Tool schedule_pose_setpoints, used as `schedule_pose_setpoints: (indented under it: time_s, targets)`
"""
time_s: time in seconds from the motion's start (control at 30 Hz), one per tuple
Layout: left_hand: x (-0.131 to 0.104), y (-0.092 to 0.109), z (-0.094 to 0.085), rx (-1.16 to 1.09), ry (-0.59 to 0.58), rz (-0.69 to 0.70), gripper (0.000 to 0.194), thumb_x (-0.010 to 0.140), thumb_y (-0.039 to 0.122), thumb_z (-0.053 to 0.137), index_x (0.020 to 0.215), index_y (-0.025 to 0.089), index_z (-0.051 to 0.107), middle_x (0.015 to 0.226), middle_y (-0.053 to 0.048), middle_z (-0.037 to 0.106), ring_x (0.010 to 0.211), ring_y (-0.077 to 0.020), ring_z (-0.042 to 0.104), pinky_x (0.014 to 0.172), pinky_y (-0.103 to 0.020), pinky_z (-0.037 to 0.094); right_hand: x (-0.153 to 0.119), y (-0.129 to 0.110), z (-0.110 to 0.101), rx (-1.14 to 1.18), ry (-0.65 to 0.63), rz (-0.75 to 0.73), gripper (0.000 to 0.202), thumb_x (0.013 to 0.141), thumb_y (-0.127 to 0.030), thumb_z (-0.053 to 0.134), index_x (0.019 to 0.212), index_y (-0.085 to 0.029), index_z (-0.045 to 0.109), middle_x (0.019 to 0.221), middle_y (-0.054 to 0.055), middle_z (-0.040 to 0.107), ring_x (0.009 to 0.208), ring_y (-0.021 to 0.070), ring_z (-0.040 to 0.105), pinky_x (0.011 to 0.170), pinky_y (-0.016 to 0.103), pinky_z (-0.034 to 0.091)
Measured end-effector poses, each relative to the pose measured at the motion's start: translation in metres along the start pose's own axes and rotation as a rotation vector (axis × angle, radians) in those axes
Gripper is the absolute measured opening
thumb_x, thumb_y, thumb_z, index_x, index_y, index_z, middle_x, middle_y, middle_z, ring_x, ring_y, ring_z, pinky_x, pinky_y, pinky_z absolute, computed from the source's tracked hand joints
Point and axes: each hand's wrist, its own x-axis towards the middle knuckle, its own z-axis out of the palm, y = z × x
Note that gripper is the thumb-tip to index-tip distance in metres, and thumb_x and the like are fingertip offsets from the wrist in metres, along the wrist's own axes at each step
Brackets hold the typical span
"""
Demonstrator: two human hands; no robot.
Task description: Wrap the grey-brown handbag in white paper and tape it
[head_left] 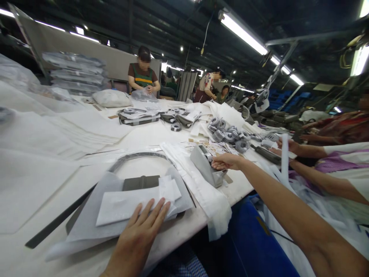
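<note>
Near worktop point(34, 181) edge, my left hand point(138, 231) flat, fingers spread, pinning white wrapping sheet point(121, 206) against slipping; right hand point(227, 161) curled over grey tape dispenser point(204, 165), steadying it.

A long white table point(34, 184) carries the work. Under the left hand point(141, 231) lies a folded white sheet point(127, 206) over a grey wrapped piece with a dark strap point(57, 223). Beneath the right hand point(227, 161) sits a grey tape dispenser point(206, 167). Beyond it lie grey rolls point(230, 134), further out flat grey bundles point(138, 116), and left of both hands large white sheets point(43, 134).
</note>
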Motion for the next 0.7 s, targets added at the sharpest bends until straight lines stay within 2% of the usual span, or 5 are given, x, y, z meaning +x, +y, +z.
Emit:
schedule_pose_setpoints:
  time_s: [0.17,0.3,0.4,0.53,0.7]
  targets:
    - [-0.002,-0.001,-0.001,0.000,-0.014,0.018,0.064,0.089,0.001,0.033,0.150,0.021,0.039,0.154,-0.002,0.041,0.131,-0.0247,0.053,0.102,-0.044,0.051,-0.016,-0.003,-0.018,0.094,-0.042,0.101,0.023,0.089,-0.033,0.068,0.081,-0.011,0.069,0.079,0.012,0.075,0.064,0.0133,0.069,0.063,0.023,0.061]
    - [-0.002,-0.002,0.000,-0.001,-0.012,0.025,0.063,0.091,0.003,0.030,0.150,0.022,0.038,0.156,-0.002,0.038,0.132,-0.0246,0.052,0.103,-0.044,0.050,-0.057,0.006,-0.038,0.152,0.004,0.093,0.027,0.091,-0.040,0.065,0.087,-0.015,0.073,0.094,0.012,0.076,0.071,0.0116,0.070,0.064,0.018,0.059]
    - [-0.002,-0.004,0.001,-0.005,-0.007,0.035,0.063,0.091,0.003,0.028,0.150,0.022,0.039,0.157,-0.002,0.036,0.133,-0.0248,0.051,0.103,-0.044,0.049,-0.089,0.022,-0.044,0.139,0.053,0.092,0.030,0.083,-0.046,0.072,0.088,-0.017,0.075,0.099,0.012,0.075,0.080,0.0153,0.070,0.068,0.020,0.059]
    - [-0.001,-0.005,0.001,-0.017,-0.003,0.047,0.063,0.091,0.004,0.027,0.150,0.021,0.040,0.157,-0.003,0.037,0.134,-0.0248,0.050,0.105,-0.045,0.047,-0.108,0.056,-0.031,0.123,0.093,0.076,0.036,0.074,-0.050,0.080,0.090,-0.017,0.075,0.099,0.011,0.075,0.083,0.0169,0.069,0.074,0.025,0.059]
    - [0.000,-0.007,0.000,-0.032,-0.013,0.058,0.063,0.091,0.004,0.027,0.149,0.022,0.041,0.157,-0.001,0.038,0.135,-0.0246,0.049,0.105,-0.044,0.046,-0.089,0.102,-0.001,0.145,0.191,0.026,0.045,0.068,-0.059,0.078,0.087,-0.018,0.073,0.092,0.009,0.075,0.076,0.0167,0.069,0.074,0.030,0.059]
